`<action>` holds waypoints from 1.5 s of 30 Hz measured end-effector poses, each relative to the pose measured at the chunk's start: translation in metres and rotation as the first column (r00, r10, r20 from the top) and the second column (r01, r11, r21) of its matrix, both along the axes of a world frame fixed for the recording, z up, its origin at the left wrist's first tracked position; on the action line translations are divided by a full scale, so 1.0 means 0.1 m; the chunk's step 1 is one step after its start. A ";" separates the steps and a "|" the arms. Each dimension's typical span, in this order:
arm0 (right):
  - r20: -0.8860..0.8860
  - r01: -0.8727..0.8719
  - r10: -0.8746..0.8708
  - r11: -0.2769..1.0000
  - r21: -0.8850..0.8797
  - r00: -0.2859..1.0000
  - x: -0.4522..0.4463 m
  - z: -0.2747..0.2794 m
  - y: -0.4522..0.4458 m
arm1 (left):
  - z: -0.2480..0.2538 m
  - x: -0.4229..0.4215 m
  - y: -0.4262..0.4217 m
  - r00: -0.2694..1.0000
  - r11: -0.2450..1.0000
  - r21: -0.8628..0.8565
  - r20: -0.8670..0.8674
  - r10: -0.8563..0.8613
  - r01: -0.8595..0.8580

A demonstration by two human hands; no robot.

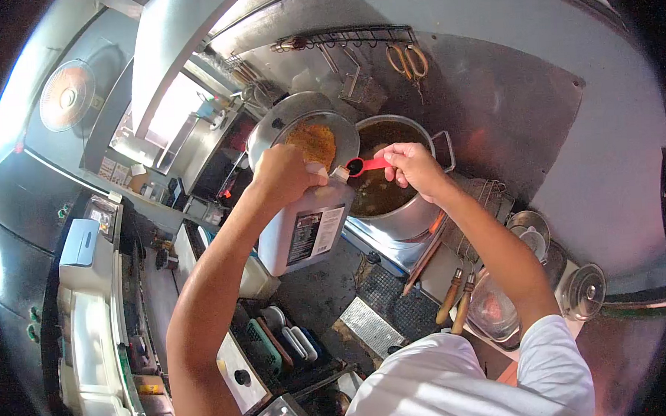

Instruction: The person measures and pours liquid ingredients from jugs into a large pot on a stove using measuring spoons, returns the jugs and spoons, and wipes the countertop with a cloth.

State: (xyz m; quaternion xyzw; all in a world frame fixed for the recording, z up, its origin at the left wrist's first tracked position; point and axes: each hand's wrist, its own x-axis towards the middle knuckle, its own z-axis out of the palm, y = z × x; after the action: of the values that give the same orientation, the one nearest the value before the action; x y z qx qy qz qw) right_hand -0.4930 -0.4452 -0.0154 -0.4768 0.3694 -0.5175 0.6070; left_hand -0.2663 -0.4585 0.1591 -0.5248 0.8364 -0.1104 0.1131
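Observation:
My left hand (pixel 285 173) grips the top of a large plastic jug (pixel 278 236) with a black-and-white label. The jug is tilted, its mouth toward a red measuring spoon (pixel 376 164). Dark liquid shows in the spoon's bowl, which is at or very near the jug's mouth; I cannot tell whether they touch. My right hand (pixel 413 169) pinches the spoon's handle. Below the spoon stands a big metal pot (pixel 400 223) of brown broth (pixel 381 195). Behind my left hand is a metal bowl or lid (pixel 348 137) with an orange-brown seasoning or food (pixel 314 140) in it.
Wooden-handled strainers (pixel 455 292) lie right of the pot, near a clear container (pixel 493 309) and a round lid (pixel 583 290). Scissors (pixel 408 60) hang from a wall rack (pixel 340 37). Trays (pixel 279 340) stand in a compartment low on the left. A fan (pixel 68 95) is at far left.

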 end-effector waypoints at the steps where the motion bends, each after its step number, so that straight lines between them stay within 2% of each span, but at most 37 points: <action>1: 0.004 0.002 -0.002 1.000 0.000 1.000 0.00 0.00 0.00 | 0.01 -0.01 0.01 1.000 1.000 -0.001 0.018 0.007 -0.007; 3: 0.006 0.007 -0.007 1.000 0.002 1.000 -0.01 0.01 0.01 | 0.02 -0.04 0.02 0.998 1.000 -0.002 0.054 0.020 -0.020; 12: 0.034 -0.003 0.003 1.000 0.003 0.999 -0.04 0.01 -0.01 | 0.01 -0.03 0.04 0.999 0.999 0.017 -0.018 0.034 -0.033; 21: 0.024 0.010 -0.010 1.000 0.000 1.000 -0.06 0.03 -0.01 | 0.02 -0.04 0.04 1.000 0.999 -0.037 -0.011 -0.027 0.027; 24: 0.044 0.013 -0.013 1.000 -0.001 0.999 -0.06 0.00 -0.03 | 0.08 -0.08 0.10 0.994 0.995 0.054 -0.070 0.090 -0.086; 27: 0.020 0.027 -0.027 0.999 -0.022 0.999 -0.09 0.00 -0.04 | -0.02 0.02 0.04 0.996 1.000 -0.021 -0.084 -0.014 0.013; 30: -0.050 0.055 -0.056 0.998 -0.027 0.997 -0.14 0.04 0.02 | -0.10 0.11 -0.06 0.998 0.998 -0.020 -0.030 -0.052 0.051; 32: -0.089 0.059 -0.061 0.998 -0.030 0.994 -0.20 0.01 0.04 | -0.17 0.22 -0.18 0.989 0.989 -0.029 -0.032 -0.145 0.144; 34: -0.307 0.103 -0.155 0.979 -0.177 0.939 -0.22 0.00 0.10 | -0.09 0.15 -0.09 0.991 0.992 -0.032 -0.052 -0.123 0.121; 36: -0.459 0.098 -0.256 0.935 -0.340 0.851 -0.24 -0.05 0.16 | 0.05 0.00 0.07 0.996 1.000 -0.026 -0.090 0.007 -0.010; 38: -0.544 0.047 -0.358 0.863 -0.502 0.759 -0.25 -0.14 0.19 | -0.01 0.10 -0.01 0.991 0.992 -0.031 -0.043 -0.124 0.123; 39: -0.562 0.029 -0.451 0.797 -0.603 0.693 -0.26 -0.20 0.20 | 0.00 0.10 -0.01 0.982 0.982 -0.030 -0.017 -0.189 0.189; 41: -0.547 -0.039 -0.634 0.633 -0.773 0.547 -0.27 -0.28 0.19 | 0.00 0.08 0.03 0.993 0.994 -0.039 -0.058 -0.104 0.102; 42: -0.545 -0.065 -0.654 0.607 -0.792 0.524 -0.28 -0.23 0.23 | 0.02 0.07 0.05 0.995 0.997 -0.043 -0.080 -0.060 0.057; 45: -0.523 -0.106 -0.705 0.545 -0.832 0.480 -0.28 -0.09 0.32 | 0.03 0.06 0.05 0.997 0.995 -0.070 -0.042 -0.068 0.065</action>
State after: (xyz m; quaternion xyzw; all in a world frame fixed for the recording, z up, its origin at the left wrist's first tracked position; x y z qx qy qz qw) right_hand -0.5210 -0.4135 -0.0240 -0.7852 0.4311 -0.4433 -0.0321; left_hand -0.2598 -0.4538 0.1619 -0.5026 0.8514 -0.1310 0.0725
